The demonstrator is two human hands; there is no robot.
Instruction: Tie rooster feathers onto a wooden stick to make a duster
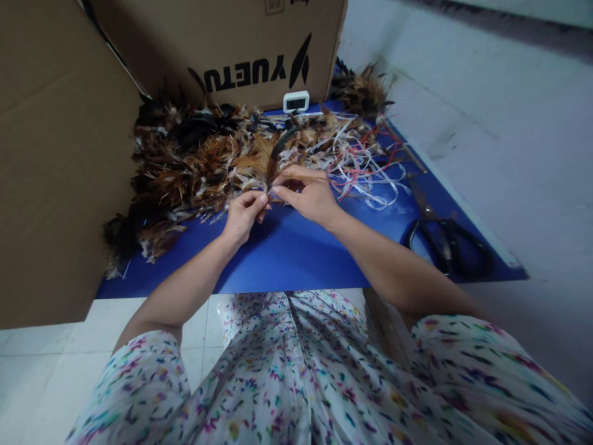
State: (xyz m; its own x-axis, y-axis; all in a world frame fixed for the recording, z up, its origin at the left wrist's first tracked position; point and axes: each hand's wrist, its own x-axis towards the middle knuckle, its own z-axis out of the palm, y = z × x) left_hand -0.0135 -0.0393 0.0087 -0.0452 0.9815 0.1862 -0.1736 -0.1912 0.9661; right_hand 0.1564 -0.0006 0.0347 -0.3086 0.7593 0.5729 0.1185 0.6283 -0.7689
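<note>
Both hands meet over the middle of a blue table (296, 253). My left hand (245, 213) pinches the base of a small bunch of brown feathers (262, 162) between thumb and forefinger. My right hand (308, 194) is closed at the same spot, its thumb and fingertips against the quill ends. The bunch points up, away from me. Behind the hands lies a wide heap of brown and black feathers (194, 161). White and red strings (361, 164) lie tangled to the right of the hands.
Black-handled scissors (447, 244) lie at the table's right edge. A small white digital timer (295, 101) stands at the back by a cardboard box (250, 37). Another cardboard panel (55, 161) borders the left side. More feathers (364, 91) sit at the back right corner.
</note>
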